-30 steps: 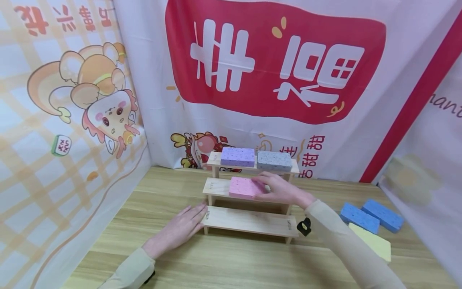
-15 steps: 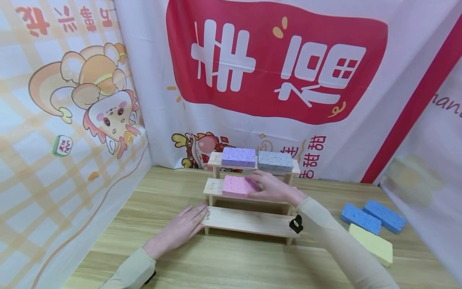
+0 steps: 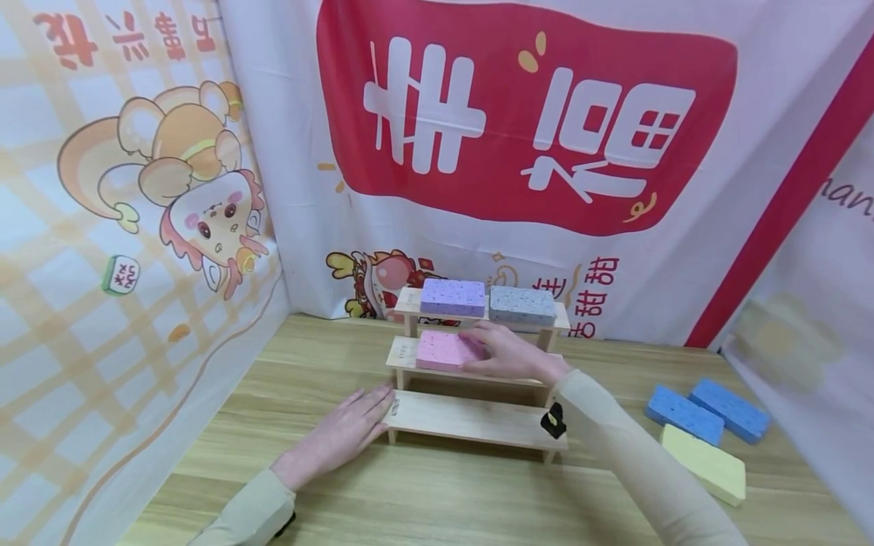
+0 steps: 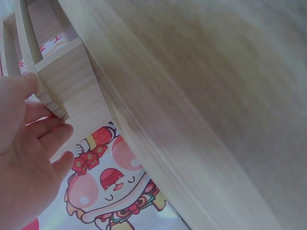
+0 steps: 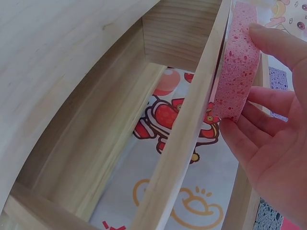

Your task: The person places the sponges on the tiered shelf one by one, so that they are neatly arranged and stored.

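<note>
A pink sponge point(image 3: 447, 350) lies on the middle shelf of a three-step wooden stand point(image 3: 471, 417), close to its left end. My right hand point(image 3: 508, 354) grips the sponge around its right end. In the right wrist view, fingers and thumb of the right hand point(image 5: 278, 115) sit against the pink sponge's point(image 5: 237, 62) sides. My left hand point(image 3: 351, 421) rests its extended fingers against the left end of the lowest shelf. The left wrist view has the left hand point(image 4: 33, 148) touching the stand's wooden end point(image 4: 74, 84).
On the top shelf sit a purple sponge point(image 3: 453, 296) and a grey sponge point(image 3: 522, 304). Two blue sponges point(image 3: 685, 414) and a yellow sponge point(image 3: 705, 462) lie on the wooden table point(image 3: 328, 500) at the right. A printed cloth point(image 3: 293, 250) hangs behind the stand.
The pink sponge has slid left along the middle shelf, with my right hand moving along with it. My left hand has stayed at the stand's left end.
</note>
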